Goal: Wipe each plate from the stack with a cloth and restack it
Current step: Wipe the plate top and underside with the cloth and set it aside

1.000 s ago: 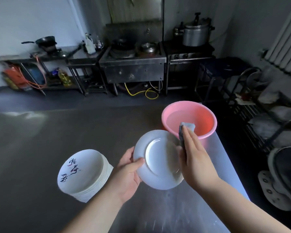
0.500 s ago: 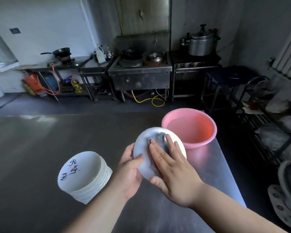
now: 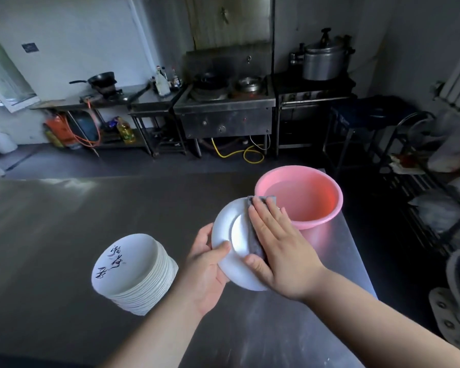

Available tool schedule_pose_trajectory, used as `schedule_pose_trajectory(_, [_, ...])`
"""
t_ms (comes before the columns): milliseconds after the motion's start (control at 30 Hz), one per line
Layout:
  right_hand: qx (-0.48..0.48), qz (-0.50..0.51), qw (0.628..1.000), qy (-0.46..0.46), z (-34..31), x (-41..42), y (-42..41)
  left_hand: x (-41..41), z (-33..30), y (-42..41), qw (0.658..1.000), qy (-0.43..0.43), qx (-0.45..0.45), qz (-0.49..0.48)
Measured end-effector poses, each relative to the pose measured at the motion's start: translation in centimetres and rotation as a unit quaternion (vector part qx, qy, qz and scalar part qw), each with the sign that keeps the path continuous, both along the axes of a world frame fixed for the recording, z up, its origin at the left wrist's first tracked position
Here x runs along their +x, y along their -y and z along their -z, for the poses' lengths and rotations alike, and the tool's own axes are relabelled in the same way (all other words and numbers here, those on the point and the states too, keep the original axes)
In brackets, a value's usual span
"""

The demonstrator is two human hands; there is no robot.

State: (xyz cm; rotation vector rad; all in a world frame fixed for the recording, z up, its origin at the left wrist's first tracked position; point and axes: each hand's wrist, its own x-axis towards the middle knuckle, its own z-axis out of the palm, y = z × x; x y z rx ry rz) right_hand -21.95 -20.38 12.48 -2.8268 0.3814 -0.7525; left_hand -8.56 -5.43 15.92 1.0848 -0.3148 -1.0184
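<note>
Shifted from the plate's middle to its right rim, the grey cloth (image 3: 258,229) is pressed flat under the spread right hand (image 3: 282,251), while the white plate (image 3: 230,240) is gripped tilted above the steel table (image 3: 64,235) by the left hand (image 3: 206,266), beside the plate stack (image 3: 133,266).

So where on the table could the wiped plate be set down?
Bare table lies left of and beyond the plate stack. Bare too: the near strip between the forearms. Crowded: pink basin, held plate, both hands.
</note>
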Motion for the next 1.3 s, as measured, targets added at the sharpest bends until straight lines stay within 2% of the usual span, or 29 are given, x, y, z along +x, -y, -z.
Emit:
schedule_pose_trajectory(200, [-0.01, -0.037, 0.999, 0.015, 2.5, -2.2, -3.3, 0.6, -0.1, 0.3, 0.999, -0.002, -0.005, -0.035])
schedule_pose_trajectory(300, [-0.006, -0.044, 0.999, 0.032, 2.6, -2.3, -3.2, 0.9, 0.0, 0.0, 1.0, -0.004, 0.001, -0.021])
schedule_pose_trajectory(467, [0.083, 0.007, 0.995, 0.053, -1.1, 1.0, 1.4, 1.5, -0.3, -0.8, 0.998, 0.037, 0.017, 0.041])
schedule_pose_trajectory(600, [-0.03, -0.128, 0.991, 0.025, -5.0, 4.0, 2.4, 2.6, -1.4, -1.2, 0.99, 0.097, 0.033, 0.092])
schedule_pose_trajectory(667, [-0.065, -0.163, 0.984, 0.022, -6.3, 5.2, 2.1, 3.4, -1.9, -1.3, 0.989, 0.107, 0.024, 0.096])
schedule_pose_trajectory(733, [-0.038, -0.142, 0.988, 0.043, -6.5, 5.4, 2.0, 4.4, -2.4, -1.5, 0.99, 0.102, 0.009, 0.094])
schedule_pose_trajectory(833, [0.035, -0.057, 0.993, 0.094, -5.9, 4.8, 1.6, 6.2, -2.6, -2.0, 0.995, 0.074, -0.008, 0.068])
schedule_pose_trajectory(900, [0.021, -0.039, 0.995, 0.09, -5.8, 5.4, 0.8, 7.0, -2.8, -2.1, 0.996, 0.065, -0.011, 0.068])
schedule_pose_trajectory(1000, [-0.004, -0.065, 0.996, 0.06, -7.3, 7.6, 0.4, 7.8, -3.4, -2.3, 0.994, 0.071, -0.016, 0.086])
schedule_pose_trajectory(1100, [0.018, -0.029, 0.995, 0.091, -8.5, 8.6, 0.1, 9.2, -4.3, -2.5, 0.994, 0.066, -0.045, 0.073])
schedule_pose_trajectory(1233, [0.166, 0.096, 0.967, 0.169, -6.0, 7.8, -4.3, 10.9, -4.8, -2.9, 0.995, 0.035, -0.088, 0.026])
schedule_pose_trajectory(1300, [0.173, 0.136, 0.964, 0.149, -5.0, 8.0, -6.3, 11.0, -4.5, -3.3, 0.996, 0.016, -0.086, 0.022])
